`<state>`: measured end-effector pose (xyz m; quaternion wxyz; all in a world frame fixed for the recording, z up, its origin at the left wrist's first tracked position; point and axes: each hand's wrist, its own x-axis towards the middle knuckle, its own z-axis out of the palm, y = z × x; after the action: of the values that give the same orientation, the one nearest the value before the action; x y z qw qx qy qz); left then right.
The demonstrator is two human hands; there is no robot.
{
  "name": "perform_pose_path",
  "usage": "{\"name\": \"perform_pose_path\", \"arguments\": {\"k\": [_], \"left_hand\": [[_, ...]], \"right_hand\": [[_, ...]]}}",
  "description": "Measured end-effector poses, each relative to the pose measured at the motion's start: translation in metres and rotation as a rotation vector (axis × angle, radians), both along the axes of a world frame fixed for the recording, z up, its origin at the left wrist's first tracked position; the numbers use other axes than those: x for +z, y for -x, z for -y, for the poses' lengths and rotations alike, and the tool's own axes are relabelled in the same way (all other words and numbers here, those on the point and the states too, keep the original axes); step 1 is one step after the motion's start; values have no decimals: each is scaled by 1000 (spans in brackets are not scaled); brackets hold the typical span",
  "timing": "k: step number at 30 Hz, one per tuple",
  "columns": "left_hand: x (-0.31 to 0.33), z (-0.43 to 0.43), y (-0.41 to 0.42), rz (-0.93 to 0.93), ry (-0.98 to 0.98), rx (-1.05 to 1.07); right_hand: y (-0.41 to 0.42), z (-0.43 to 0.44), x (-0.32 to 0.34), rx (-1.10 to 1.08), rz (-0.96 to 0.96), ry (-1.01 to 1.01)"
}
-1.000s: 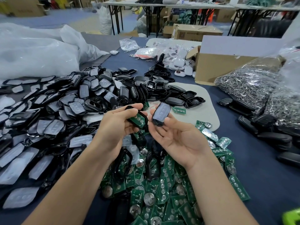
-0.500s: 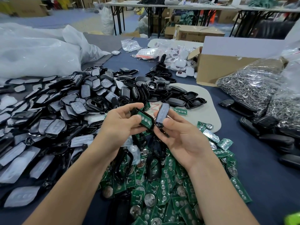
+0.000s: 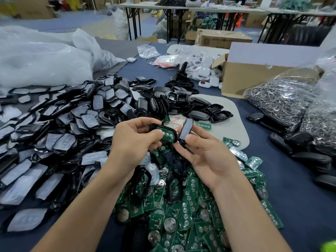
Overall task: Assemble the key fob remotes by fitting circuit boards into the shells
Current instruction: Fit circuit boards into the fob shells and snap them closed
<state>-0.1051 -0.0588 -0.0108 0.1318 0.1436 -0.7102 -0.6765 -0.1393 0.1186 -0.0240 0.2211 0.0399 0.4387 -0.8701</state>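
Cover turned edge-on, right hand pinching it, left hand gripping boarded shell, underside hidden

Bare forearms, bare left hand, bare right hand

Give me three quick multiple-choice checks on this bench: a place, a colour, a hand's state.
1. Where does the loose heap of green rectangular circuit boards lie?
A) on the blue-covered table, nearest the person
B) inside a metal tray
C) on the floor

2. What colour is the oval plastic shell in the left hand?
A) white
B) black
C) red

3. What is the right hand doing?
A) lying flat
B) pinching a film-covered black plastic cover
C) hanging empty

Answers: 1 A, the heap spreads on the cloth below both hands; 2 B, a black rim frames the seated board; 3 B, thumb and fingers pinch the cover.
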Motion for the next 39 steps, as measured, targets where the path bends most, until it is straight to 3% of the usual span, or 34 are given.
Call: {"name": "perform_pose_path", "arguments": {"k": [4, 5, 9, 14, 21, 30, 39], "left_hand": [[-2, -11, 1, 21, -74, 32], [-4, -14, 1, 31, 29, 45], [-5, -24, -7, 25, 806, 101], [-2, -27, -10, -57, 1066, 233], [5, -21, -11, -45, 517, 125], [-3, -21, -7, -63, 472, -29], [-8, -8, -2, -3, 195, -200]], "right_hand": [[-1, 5, -2, -20, 23, 62], [-1, 6, -2, -37, 18, 72], [-1, 6, -4, -82, -82, -53], [-4, 8, -4, -90, -186, -153], [-11, 15, -5, -56, -342, -355], [-12, 17, -8, -171, -525, -628], [-16, 15, -4, -180, -639, -812]]}}
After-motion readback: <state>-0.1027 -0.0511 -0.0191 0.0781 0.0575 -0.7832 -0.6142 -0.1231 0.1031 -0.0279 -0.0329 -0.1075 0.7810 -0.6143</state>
